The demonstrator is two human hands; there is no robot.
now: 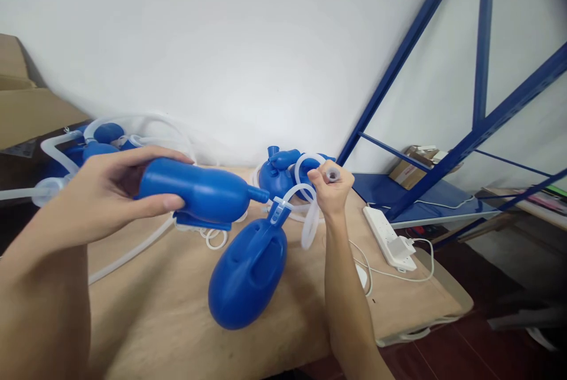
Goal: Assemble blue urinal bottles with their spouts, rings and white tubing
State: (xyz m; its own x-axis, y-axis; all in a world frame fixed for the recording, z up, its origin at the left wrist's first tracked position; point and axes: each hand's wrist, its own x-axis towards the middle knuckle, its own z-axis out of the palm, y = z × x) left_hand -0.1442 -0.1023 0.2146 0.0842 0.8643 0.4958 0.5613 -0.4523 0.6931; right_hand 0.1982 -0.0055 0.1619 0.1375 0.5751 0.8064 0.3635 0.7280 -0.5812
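Observation:
My left hand [128,182] is wrapped round a blue plastic funnel-like cup [199,191], its narrow spout pointing right. In my right hand [332,188] is the end of a clear flexible tube [311,220], its round opening facing me. The tube loops down to the neck of a blue plastic bottle [248,273] with a moulded handle. This bottle is tilted over the table, below and between my hands. The cup's spout and the tube's end are apart.
More blue bottles [274,178] with tubes stand by the wall, others at the left beside a cardboard box [35,108]. White rings [217,239] lie on the wooden table [155,321]. A white power strip [385,235] and a blue shelf frame [398,67] are at the right.

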